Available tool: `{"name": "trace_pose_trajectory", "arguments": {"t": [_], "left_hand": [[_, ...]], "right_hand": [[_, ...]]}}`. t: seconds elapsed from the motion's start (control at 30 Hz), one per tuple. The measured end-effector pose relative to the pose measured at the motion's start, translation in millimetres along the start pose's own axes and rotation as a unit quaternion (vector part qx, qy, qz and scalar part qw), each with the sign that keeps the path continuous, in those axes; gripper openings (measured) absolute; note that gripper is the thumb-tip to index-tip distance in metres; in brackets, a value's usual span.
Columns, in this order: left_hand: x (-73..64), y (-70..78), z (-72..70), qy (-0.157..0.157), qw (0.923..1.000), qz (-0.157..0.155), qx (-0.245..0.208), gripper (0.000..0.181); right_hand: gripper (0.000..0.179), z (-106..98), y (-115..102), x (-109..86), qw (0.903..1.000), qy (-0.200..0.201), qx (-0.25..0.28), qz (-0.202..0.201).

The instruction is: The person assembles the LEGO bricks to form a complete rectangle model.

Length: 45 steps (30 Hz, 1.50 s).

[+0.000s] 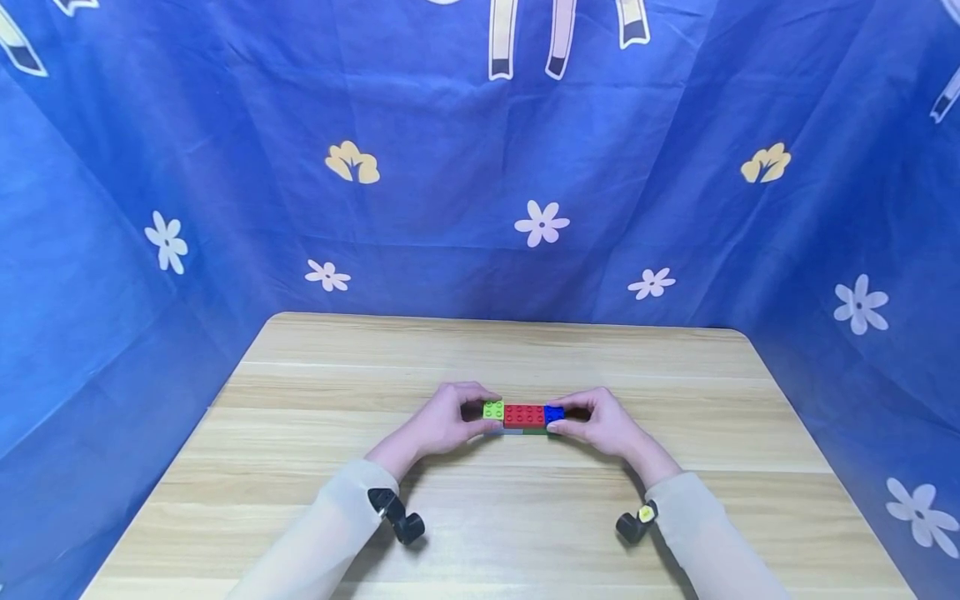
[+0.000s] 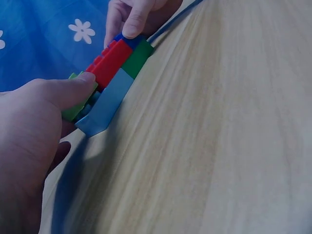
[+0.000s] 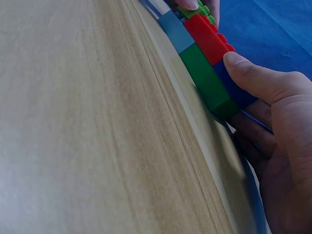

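Note:
A two-layer row of toy building bricks lies across the middle of the table. On top, a red brick [image 1: 524,416] sits between a lime green brick [image 1: 493,409] at the left and a dark blue brick [image 1: 553,414] at the right. Beneath them are a light blue brick [image 2: 108,102] and a green brick [image 2: 138,59], end to end. My left hand [image 1: 448,418] pinches the lime green brick, which stands tilted over the light blue one, whose studs show in the gap. With thumb and fingers, my right hand [image 1: 606,423] grips the dark blue brick.
The wood-grain table [image 1: 480,525] extends around the bricks. A blue curtain [image 1: 450,225] with white flowers hangs behind it and at both sides. Each sleeved wrist wears a small black camera, the left one [image 1: 397,517] and the right one [image 1: 636,522].

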State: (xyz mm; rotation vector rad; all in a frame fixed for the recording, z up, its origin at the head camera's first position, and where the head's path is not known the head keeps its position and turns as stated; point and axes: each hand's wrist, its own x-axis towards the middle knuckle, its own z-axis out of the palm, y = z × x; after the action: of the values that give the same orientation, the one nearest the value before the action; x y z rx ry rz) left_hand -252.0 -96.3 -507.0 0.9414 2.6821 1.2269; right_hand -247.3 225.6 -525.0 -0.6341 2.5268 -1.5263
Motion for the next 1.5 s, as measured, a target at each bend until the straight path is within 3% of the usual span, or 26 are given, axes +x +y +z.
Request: {"name": "trace_pose_trajectory", "arguments": {"t": [0.73,1.03,1.5], "left_hand": [[-2.0,-0.7,2.3,0.008,0.9996,0.02,0.019,0.043],[-3.1,-2.3,4.6,0.014,0.9997,0.017,-0.01,0.035],[-4.6,-2.3,10.5,0.028,0.9993,0.015,-0.02,0.034]], "right_hand": [[0.036,-1,-4,-0.7,1.0,0.0,-0.002,0.002],[0.036,-1,-3,-1.3,1.0,-0.003,-0.005,0.003],[0.035,0,-2,-1.8,1.0,0.0,0.001,0.005]]}}
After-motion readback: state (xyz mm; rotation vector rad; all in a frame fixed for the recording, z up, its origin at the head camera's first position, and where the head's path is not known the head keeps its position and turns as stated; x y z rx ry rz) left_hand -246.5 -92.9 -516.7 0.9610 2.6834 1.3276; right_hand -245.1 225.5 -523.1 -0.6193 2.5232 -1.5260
